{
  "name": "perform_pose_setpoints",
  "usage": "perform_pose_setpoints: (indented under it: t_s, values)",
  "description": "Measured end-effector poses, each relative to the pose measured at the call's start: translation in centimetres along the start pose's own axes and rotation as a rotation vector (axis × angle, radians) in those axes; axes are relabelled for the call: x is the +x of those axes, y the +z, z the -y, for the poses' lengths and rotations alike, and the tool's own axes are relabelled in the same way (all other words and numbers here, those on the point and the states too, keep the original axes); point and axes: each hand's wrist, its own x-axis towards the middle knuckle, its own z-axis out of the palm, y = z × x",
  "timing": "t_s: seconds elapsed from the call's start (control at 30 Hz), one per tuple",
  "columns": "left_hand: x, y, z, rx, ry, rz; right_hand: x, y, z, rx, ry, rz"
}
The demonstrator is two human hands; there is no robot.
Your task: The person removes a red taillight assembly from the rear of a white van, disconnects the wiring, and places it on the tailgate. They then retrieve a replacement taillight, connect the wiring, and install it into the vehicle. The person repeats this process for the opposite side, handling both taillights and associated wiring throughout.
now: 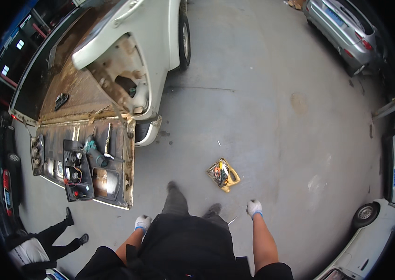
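Seen from above, with 12 o'clock at the top of the view. At 7 o'clock, a white-gloved left hand (143, 222) beside the black-clothed body; too small to tell whether released or clenched. At 5 o'clock, a right hand (254, 207) in a matching glove, held out from the body, fingers apparently curled; impossible to tell whether grasping anything.

From the right hand, toward 10 o'clock on the grey floor (300, 154): a cut-open yellow plastic jug (226, 188) with assorted hand tools (219, 168) inside. Nearer, toward 8 o'clock, a thin rod (233, 220).

At 9 o'clock, the lowered tailgate (119, 189) of a white pickup truck (162, 51), bearing a black tail-lamp housing (77, 176) with wires and a teal-and-black cordless drill (95, 154). At 8 o'clock, another person (32, 252) in dark trousers. At 2 o'clock, a silver car (339, 30).
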Motion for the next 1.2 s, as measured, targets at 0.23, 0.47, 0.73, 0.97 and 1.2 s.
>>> perform_pose_setpoints:
  t_s: [0.23, 0.47, 0.73, 0.97, 1.2]
  values:
    - [5.7, 0.5, -22.0, -0.318, -0.13, 0.218, 8.5, 6.7, 19.9, -0.081, -0.279, 0.247]
    - [21.0, 3.7, -38.7, -0.61, -0.373, 0.19, 23.5, 8.9, 44.1, -0.498, -0.423, 0.324]
    - [38.4, 3.9, -54.9, -0.452, -0.093, 0.018, 48.3, 29.2, 65.2, -0.892, -0.807, 0.423]
    - [48.5, 9.7, -55.4, -0.228, 0.0, -0.712, 65.0, 57.6, 75.4, -1.16, -1.387, 0.341]
    - [47.6, 18.0, -56.0, 0.227, -0.132, -1.194, 76.8, 79.9, 77.8, -0.944, -1.713, 0.165]
